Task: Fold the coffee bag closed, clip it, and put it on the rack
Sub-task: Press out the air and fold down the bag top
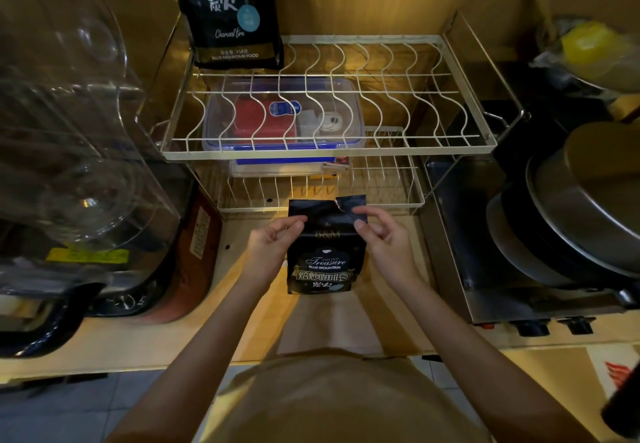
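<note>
A small black coffee bag [323, 252] with gold and white print stands upright on the wooden counter in front of the wire rack [325, 110]. Its top edge is open and torn near the right corner. My left hand [273, 240] pinches the bag's upper left edge between thumb and forefinger. My right hand [379, 234] pinches the upper right edge just below the torn flap. No clip is visible. A larger black coffee bag [230, 12] stands on the rack's top tier at the back left.
Under the rack's top tier lies a clear plastic box [221, 130] with a blue rim on the lower tier [381, 196]. A glass-domed appliance [76, 137] fills the left side. A metal cooker [485, 252] with stacked pans [571, 207] stands at the right.
</note>
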Tool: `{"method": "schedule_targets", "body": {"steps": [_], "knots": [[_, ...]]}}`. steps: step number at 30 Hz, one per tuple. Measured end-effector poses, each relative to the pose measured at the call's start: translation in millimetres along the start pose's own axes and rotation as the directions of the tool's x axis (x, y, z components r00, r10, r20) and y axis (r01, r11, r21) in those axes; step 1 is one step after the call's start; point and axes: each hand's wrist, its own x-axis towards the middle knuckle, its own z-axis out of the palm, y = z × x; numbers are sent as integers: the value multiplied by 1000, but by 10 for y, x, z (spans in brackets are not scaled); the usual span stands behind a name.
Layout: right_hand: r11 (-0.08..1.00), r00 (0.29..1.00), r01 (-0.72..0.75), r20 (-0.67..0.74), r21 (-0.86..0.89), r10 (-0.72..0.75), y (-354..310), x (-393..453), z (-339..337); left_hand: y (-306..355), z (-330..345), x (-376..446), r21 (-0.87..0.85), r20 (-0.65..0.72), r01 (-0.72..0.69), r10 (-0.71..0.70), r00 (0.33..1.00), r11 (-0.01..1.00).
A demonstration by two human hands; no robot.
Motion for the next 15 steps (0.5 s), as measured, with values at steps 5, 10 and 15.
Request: {"method": "schedule_targets", "body": {"steps": [5,10,15], "knots": [[990,994,-82,66,-117,91,55,28,-86,-119,-96,-4,201,58,-29,17,998,979],[945,991,-52,104,-324,90,137,8,-135,-126,-121,13,239,36,-33,25,999,971],[941,995,-9,90,-338,42,193,92,-153,-100,-66,55,142,20,38,-41,999,989]]}}
